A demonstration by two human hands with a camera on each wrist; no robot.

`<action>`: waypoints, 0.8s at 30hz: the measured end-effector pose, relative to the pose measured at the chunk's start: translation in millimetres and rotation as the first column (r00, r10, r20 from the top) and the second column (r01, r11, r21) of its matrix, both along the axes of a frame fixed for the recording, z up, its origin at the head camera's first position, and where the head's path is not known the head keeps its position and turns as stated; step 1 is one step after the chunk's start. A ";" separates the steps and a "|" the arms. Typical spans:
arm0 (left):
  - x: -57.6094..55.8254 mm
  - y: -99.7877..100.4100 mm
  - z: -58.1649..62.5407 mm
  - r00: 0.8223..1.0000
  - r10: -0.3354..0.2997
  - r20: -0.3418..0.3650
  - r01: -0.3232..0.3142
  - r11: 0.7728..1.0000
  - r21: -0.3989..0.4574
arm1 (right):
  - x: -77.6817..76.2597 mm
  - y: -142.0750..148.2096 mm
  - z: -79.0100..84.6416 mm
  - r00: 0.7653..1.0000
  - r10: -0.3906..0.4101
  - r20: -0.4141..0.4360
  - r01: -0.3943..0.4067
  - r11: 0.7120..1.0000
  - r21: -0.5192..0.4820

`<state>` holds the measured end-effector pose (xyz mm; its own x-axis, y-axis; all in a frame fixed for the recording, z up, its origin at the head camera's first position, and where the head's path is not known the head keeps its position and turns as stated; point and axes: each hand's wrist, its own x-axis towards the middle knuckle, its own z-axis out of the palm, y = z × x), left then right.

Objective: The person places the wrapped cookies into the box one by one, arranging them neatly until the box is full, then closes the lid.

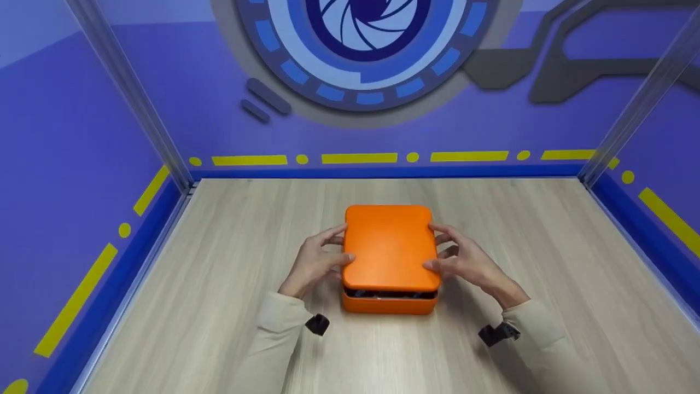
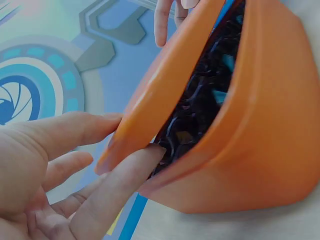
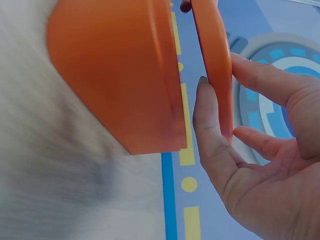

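Note:
An orange case stands on the table in front of me, its flat orange lid [image 1: 391,246] lifted a little off the box [image 1: 390,306]. My left hand [image 1: 314,260] pinches the lid's left edge, thumb on top and fingers at the side. The right hand [image 1: 470,262] pinches the opposite edge in the same way. In the left wrist view dark, shiny contents [image 2: 192,107] with bits of teal show through the gap; I cannot tell what they are. The right wrist view shows a gap between lid [image 3: 215,47] and box [image 3: 120,75], with a fingertip under the lid.
A light wood-grain tabletop [image 1: 229,241] lies around the case. Blue-purple printed panels [image 1: 164,98] with yellow dashes enclose the back and both sides. Metal posts [image 1: 131,93] stand at the rear corners. Each sleeve cuff carries a small black device [image 1: 317,324].

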<state>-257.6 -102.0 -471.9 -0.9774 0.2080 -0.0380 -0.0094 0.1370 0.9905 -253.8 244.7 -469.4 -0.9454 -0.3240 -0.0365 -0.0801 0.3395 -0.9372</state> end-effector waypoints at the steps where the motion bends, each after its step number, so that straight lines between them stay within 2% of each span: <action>1: 1.9 0.0 -1.4 1.000 0.003 0.001 -0.003 1.000 -0.006 | 1.5 -0.2 -1.6 1.000 0.003 0.005 -0.003 1.000 -0.003; 5: 8.2 -0.2 -6.3 1.000 0.009 -0.015 -0.009 0.999 -0.045 | 6.1 -1.0 -7.1 1.000 0.001 0.018 0.000 1.000 -0.008; 11: 14.1 -2.1 -9.1 0.994 0.029 -0.108 -0.043 0.990 -0.137 | 9.2 -2.7 -10.9 1.000 -0.003 -0.020 0.004 1.000 0.020; 15: 18.6 -2.3 -10.7 0.991 0.037 -0.131 -0.055 0.989 -0.138 | 10.7 -4.1 -11.0 0.999 0.000 -0.037 0.001 1.000 0.030; 19: 22.1 -1.1 -10.1 0.991 0.039 -0.130 -0.054 0.992 -0.112 | 13.2 -4.3 -8.4 0.999 -0.009 -0.032 0.010 1.000 0.028; 24: 22.4 2.9 -6.7 0.991 0.048 -0.123 -0.064 0.989 -0.130 | 16.5 -2.3 -7.0 0.999 -0.019 -0.027 0.020 0.999 0.032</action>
<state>-235.2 -99.1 -478.6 -0.9865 0.1538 0.0562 0.0967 0.2702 0.9579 -237.3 242.4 -476.4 -0.9523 -0.3044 -0.0218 -0.0976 0.3716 -0.9232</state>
